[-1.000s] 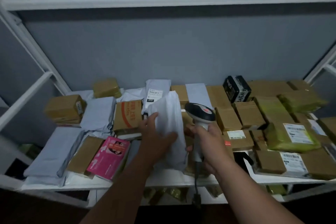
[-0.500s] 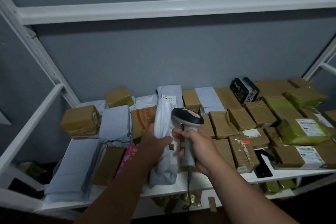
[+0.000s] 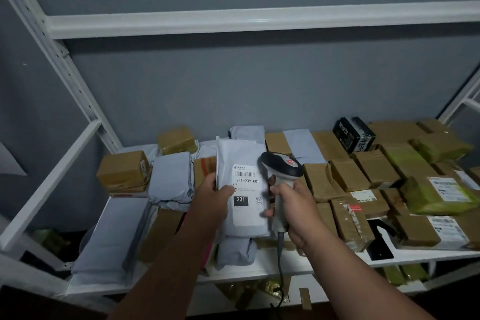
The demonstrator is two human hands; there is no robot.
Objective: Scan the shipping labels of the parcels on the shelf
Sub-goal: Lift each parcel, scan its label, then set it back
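Note:
My left hand (image 3: 211,202) grips the left edge of a white poly-mailer parcel (image 3: 241,156), held upright over the shelf's middle. Its shipping label (image 3: 246,195) faces me, with a barcode, "231-239-K01" and a black "231" box. My right hand (image 3: 296,205) is wrapped around the handle of a grey barcode scanner (image 3: 281,166) with a black head. The scanner head sits just right of the label's top corner. Its cable hangs down past the shelf's front edge.
The white metal shelf (image 3: 415,257) is packed with brown taped boxes (image 3: 123,171), grey mailers (image 3: 172,176), yellow-green bags (image 3: 439,193) and a black box (image 3: 354,133). An upper shelf rail (image 3: 259,20) runs overhead. More parcels lie on the level below.
The white mailer has been turned and raised so its label faces me. The scanner has come up beside the label. My view has shifted a little left and down.

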